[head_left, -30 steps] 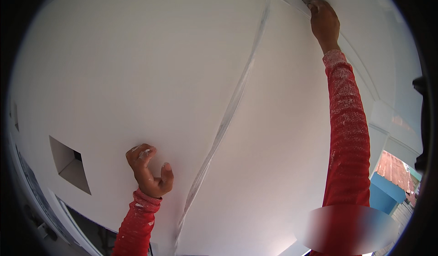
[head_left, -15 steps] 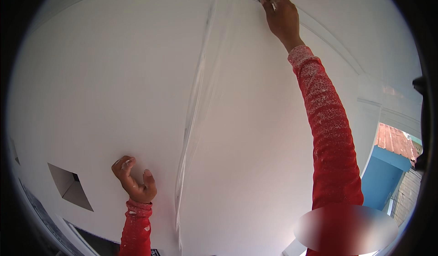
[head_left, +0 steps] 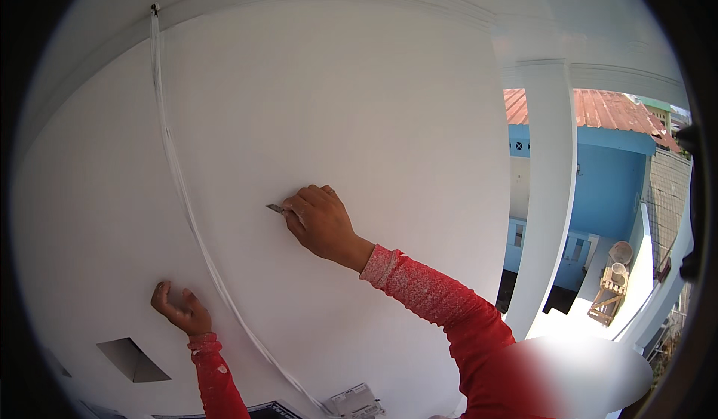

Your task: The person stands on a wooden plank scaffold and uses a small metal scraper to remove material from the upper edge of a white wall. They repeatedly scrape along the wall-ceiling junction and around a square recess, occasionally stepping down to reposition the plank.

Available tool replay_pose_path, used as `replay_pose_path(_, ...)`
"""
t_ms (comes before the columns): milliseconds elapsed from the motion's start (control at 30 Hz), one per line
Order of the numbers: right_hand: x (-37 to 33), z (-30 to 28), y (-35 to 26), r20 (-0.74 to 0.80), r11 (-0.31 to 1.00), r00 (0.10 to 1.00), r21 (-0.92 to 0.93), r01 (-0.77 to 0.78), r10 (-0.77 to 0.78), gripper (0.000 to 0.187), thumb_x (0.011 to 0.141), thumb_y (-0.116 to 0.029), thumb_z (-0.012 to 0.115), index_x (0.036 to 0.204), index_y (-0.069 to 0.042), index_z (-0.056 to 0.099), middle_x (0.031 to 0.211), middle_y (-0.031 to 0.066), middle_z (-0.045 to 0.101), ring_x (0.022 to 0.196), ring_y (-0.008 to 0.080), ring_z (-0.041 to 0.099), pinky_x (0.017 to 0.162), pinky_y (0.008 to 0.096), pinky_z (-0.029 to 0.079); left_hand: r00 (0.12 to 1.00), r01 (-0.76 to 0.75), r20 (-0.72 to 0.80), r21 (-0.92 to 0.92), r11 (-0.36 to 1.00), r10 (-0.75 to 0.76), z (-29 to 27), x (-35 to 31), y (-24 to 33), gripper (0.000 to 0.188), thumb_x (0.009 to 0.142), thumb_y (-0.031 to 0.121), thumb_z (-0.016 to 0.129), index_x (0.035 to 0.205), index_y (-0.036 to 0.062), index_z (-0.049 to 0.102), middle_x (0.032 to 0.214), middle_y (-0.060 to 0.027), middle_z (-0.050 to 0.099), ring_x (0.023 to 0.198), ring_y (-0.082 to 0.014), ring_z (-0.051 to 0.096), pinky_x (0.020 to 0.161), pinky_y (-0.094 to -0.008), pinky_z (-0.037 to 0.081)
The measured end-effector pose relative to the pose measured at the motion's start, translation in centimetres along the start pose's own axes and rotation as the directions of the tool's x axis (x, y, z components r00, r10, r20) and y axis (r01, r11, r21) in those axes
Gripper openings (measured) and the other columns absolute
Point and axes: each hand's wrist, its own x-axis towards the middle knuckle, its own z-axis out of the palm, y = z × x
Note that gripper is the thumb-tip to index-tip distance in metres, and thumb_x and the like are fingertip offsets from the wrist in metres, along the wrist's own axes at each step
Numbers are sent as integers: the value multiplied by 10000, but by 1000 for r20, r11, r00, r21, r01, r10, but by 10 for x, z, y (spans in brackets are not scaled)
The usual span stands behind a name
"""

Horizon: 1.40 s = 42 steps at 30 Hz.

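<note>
My right hand (head_left: 320, 221) is closed around a small knife, its handle hidden in the fingers. Its short grey blade (head_left: 275, 208) has a slanted tip and points left, close to the white wall (head_left: 359, 112); whether it touches the wall I cannot tell. Lower on the left, my left hand (head_left: 183, 310) is raised in front of the wall with loosely curled fingers, thumb apart, and nothing visible in it. A long whitish strand (head_left: 187, 198), like bundled cord or twisted plastic, hangs between the two hands. Pale dust covers my red right sleeve (head_left: 422, 288).
The strand's top meets a dark fixing (head_left: 155, 8) by the ceiling moulding. A square recess (head_left: 134, 360) opens in the wall below my left hand. At bottom is a pale box-like object (head_left: 357, 402). Rightward stand a white column (head_left: 550, 180), a blue building (head_left: 609, 183) and a wooden stand (head_left: 607, 299).
My right hand has come down from the moulding to mid-wall, still holding the knife. The view has swung right, bringing in the column and more of the outside. My left hand stays raised, curled.
</note>
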Motion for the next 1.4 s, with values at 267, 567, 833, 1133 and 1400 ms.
replay_pose_path(267, 12, -110, 169, -322, 854, 812, -18, -520, 487, 186, 919, -160, 632, 952, 0, 722, 910, 163, 716, 839, 338, 677, 796, 448, 529, 946, 302, 148, -92, 949, -287, -80, -80, 124, 456, 1021, 380, 591, 1277, 18, 488, 1249, -144, 536, 1215, -298, 513, 1077, -468, 374)
replay_pose_path(567, 54, -129, 236, -519, 703, 836, -527, -478, 179, 158, 923, -165, 631, 926, -46, 734, 883, 98, 711, 852, 274, 665, 827, 407, 525, 535, 632, 632, 143, 762, -562, -184, -299, 305, 433, 963, 347, 672, 1204, -5, 596, 1149, -184, 622, 1093, -348, 579, 992, -470, 443)
replay_pose_path(833, 65, -28, 98, -190, 977, 968, -168, 134, -165, 114, 860, -122, 694, 919, -28, 725, 853, 101, 689, 822, 264, 666, 831, 390, 543, 404, 293, 789, 367, 883, -463, -253, -410, 268, 428, 859, 189, 675, 1264, 61, 617, 1033, -195, 665, 973, -409, 607, 885, -513, 482)
replay_pose_path(1133, 80, -104, 182, -344, 799, 939, -569, -193, -18, 148, 898, -165, 676, 955, -39, 728, 907, 95, 698, 812, 265, 669, 774, 404, 552, -54, 13, 402, 916, 402, -914, -432, -415, 268, 537, 872, 283, 674, 1352, 64, 570, 1076, -229, 694, 1010, -417, 634, 882, -540, 518)
replay_pose_path(1400, 97, -112, 167, -308, 884, 951, -439, -162, 22, 169, 906, -151, 653, 968, -11, 724, 880, 127, 700, 817, 284, 674, 786, 421, 563, 94, 274, 550, 787, 553, -830, -352, -412, 231, 555, 884, 322, 670, 1380, 97, 566, 1085, -231, 696, 1001, -426, 636, 887, -540, 512)
